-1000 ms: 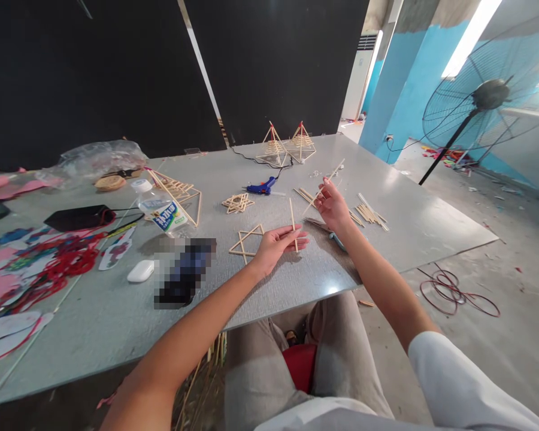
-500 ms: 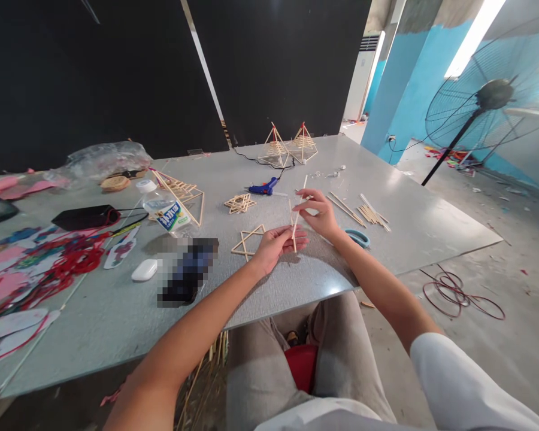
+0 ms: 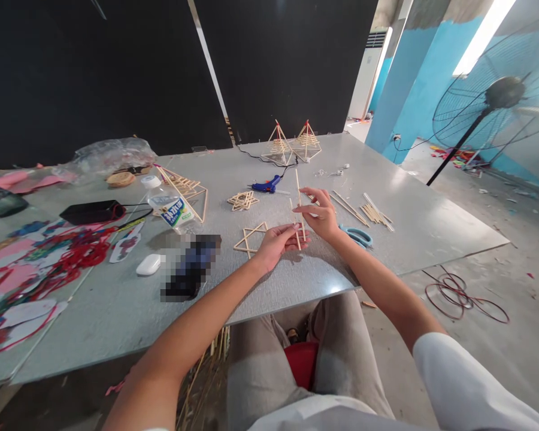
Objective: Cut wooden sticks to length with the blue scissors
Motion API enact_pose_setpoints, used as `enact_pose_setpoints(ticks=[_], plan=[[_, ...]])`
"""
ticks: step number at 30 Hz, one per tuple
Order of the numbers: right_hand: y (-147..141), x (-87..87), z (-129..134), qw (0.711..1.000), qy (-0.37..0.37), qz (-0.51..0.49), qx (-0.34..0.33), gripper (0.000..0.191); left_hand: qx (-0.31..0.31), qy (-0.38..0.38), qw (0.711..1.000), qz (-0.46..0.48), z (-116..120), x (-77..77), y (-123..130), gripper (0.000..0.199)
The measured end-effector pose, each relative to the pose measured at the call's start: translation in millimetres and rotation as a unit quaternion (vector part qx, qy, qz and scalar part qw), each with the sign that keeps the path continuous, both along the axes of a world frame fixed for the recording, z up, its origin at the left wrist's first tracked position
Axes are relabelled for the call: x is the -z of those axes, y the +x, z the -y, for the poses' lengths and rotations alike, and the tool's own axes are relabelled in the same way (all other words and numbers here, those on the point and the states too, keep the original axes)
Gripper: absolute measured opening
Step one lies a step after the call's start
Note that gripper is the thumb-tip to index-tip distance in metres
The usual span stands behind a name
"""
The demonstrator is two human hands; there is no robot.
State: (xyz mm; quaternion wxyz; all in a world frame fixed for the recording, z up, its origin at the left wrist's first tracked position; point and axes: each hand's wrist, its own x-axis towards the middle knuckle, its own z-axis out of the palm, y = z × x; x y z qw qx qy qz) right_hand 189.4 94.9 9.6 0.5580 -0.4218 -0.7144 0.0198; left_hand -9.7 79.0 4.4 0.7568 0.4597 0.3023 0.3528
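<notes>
Between the thumb and fingers of my left hand (image 3: 276,244) is a thin wooden stick (image 3: 297,236), held upright. My right hand (image 3: 320,214) pinches a second wooden stick (image 3: 298,182) close beside it, roughly parallel. The lower ends of both sticks are near my left fingers; whether they touch there I cannot tell. Left of my left hand a flat six-pointed stick star (image 3: 247,240) lies on the table. Behind it sits a thicker stacked stick star (image 3: 242,201). A blue glue gun (image 3: 268,185) rests beyond my hands.
Blue-handled scissors (image 3: 359,237), loose sticks (image 3: 374,214) and a clear glue stick lie to the right. A bottle (image 3: 173,206), a blurred phone (image 3: 191,269) and a white case (image 3: 149,264) are left. Stick pyramids (image 3: 307,142) stand at the back; a fan (image 3: 503,93) stands beyond.
The right-hand stick has gone from slanting across the left-hand stick to standing nearly parallel beside it. The whole view has shifted slightly.
</notes>
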Motion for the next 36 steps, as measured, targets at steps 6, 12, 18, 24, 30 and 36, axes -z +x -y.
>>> enact_pose_setpoints(ticks=[6,12,18,24,30,36], plan=[[-2.6,-10.6,2.8,0.979,-0.026,-0.197,0.046,0.030,-0.064,0.148,0.985,-0.055,12.0,9.4,4.4,0.048],[0.5,-22.1,1.9,0.934,-0.157,-0.317,-0.038,0.058,-0.168,0.246,0.952,-0.069,18.1,7.3,1.3,0.031],[-17.0,-19.7,18.5,0.961,-0.176,-0.191,-0.099,0.059,-0.133,0.232,0.961,-0.067,9.9,24.1,7.5,0.036],[-27.8,-18.0,29.7,0.972,-0.165,-0.118,-0.119,0.064,-0.087,0.166,0.982,-0.004,16.5,23.5,13.3,0.055],[-27.4,-20.4,29.7,0.958,-0.212,-0.127,-0.148,0.063,-0.067,0.193,0.979,-0.020,17.6,15.5,8.8,0.052],[-22.7,-23.6,22.9,0.953,-0.184,-0.194,-0.139,0.071,-0.037,0.254,0.961,-0.106,10.1,33.1,8.7,0.049]])
